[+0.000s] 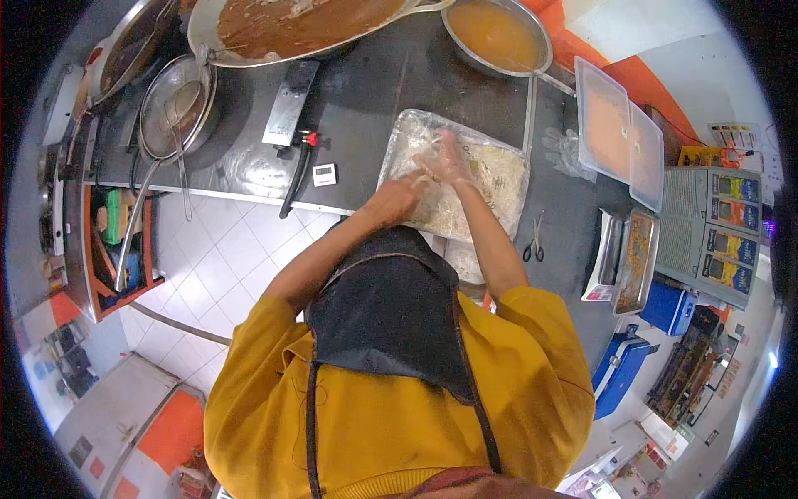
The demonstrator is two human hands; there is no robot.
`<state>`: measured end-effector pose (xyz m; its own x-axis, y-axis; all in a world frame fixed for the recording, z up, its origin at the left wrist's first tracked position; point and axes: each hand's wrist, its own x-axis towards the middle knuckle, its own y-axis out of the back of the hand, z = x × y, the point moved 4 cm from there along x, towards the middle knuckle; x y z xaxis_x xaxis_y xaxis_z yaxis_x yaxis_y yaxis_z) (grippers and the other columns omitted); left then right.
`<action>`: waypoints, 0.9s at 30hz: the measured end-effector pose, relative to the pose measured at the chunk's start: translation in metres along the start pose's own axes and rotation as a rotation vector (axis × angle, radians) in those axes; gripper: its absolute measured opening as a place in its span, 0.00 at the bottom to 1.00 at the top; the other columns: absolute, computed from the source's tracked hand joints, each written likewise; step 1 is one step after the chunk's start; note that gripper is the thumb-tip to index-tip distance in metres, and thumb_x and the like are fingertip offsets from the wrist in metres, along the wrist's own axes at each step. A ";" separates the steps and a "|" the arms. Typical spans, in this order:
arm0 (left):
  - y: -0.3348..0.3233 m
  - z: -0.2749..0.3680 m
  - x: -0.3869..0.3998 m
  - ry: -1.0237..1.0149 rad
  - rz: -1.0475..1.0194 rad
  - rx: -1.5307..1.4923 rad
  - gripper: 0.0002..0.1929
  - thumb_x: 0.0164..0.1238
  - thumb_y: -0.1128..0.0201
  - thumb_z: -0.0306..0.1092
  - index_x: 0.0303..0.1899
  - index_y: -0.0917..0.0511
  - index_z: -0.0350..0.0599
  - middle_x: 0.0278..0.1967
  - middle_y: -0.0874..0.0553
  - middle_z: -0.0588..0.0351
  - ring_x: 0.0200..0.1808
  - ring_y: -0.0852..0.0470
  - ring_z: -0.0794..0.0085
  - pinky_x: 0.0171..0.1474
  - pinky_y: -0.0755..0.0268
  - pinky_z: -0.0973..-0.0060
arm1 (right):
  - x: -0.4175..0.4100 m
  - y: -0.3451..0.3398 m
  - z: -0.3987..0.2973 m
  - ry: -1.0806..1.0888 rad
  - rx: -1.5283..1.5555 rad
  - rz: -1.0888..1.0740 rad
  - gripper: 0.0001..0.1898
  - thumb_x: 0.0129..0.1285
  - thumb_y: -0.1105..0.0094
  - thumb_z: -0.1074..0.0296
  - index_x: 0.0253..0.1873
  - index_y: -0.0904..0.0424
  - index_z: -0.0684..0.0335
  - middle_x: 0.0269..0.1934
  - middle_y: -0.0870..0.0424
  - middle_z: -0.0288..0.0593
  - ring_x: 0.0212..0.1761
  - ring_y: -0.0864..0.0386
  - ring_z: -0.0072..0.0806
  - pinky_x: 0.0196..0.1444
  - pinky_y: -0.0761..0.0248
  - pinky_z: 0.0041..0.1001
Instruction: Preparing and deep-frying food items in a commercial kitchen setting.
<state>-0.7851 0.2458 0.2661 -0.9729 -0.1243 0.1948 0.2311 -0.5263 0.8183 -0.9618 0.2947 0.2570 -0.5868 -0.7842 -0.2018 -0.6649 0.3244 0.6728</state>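
Observation:
My right hand seems to be inside a thin clear plastic glove, its fingers pointing away from me. Beside it, the curled fingers of my left hand meet the right palm and thumb; whether they pinch the plastic is hard to see. Both are over a large flat plastic-wrapped package, pale and crumbly inside, with handwriting on top. It lies at the table's near edge. Another clear plastic glove lies crumpled to the right. Scissors with black handles rest nearer me on that side.
A large pan of brown sauce and a pan of orange liquid stand at the back. Leftward are a long-handled strainer, a digital timer and a black hose. Plastic containers and a metal tray stand right.

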 end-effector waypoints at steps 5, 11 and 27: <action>0.001 0.019 0.027 0.097 -0.424 0.045 0.17 0.67 0.40 0.37 0.53 0.23 0.40 0.49 0.17 0.43 0.43 0.13 0.49 0.46 0.20 0.55 | -0.045 0.016 0.046 0.056 -0.324 0.021 0.21 0.55 0.31 0.63 0.52 0.24 0.63 0.42 0.16 0.53 0.45 0.17 0.48 0.50 0.25 0.41; 0.033 0.049 0.012 0.067 -0.485 0.103 0.15 0.66 0.39 0.42 0.46 0.20 0.40 0.45 0.18 0.41 0.38 0.13 0.51 0.38 0.19 0.57 | -0.082 0.058 0.020 -0.201 -0.483 -0.568 0.15 0.55 0.32 0.67 0.48 0.22 0.59 0.43 0.16 0.51 0.45 0.18 0.47 0.50 0.25 0.40; 0.034 0.061 -0.005 0.113 -0.187 0.253 0.13 0.66 0.42 0.37 0.47 0.19 0.41 0.45 0.22 0.49 0.48 0.19 0.60 0.34 0.19 0.66 | 0.001 -0.004 0.079 0.230 -0.896 -0.064 0.19 0.68 0.47 0.54 0.55 0.18 0.58 0.60 0.21 0.55 0.64 0.26 0.50 0.67 0.34 0.44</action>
<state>-0.7724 0.2802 0.3262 -0.9892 -0.1448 -0.0210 0.0276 -0.3252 0.9452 -0.9964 0.3342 0.1975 -0.3915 -0.9033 -0.1757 -0.0306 -0.1781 0.9835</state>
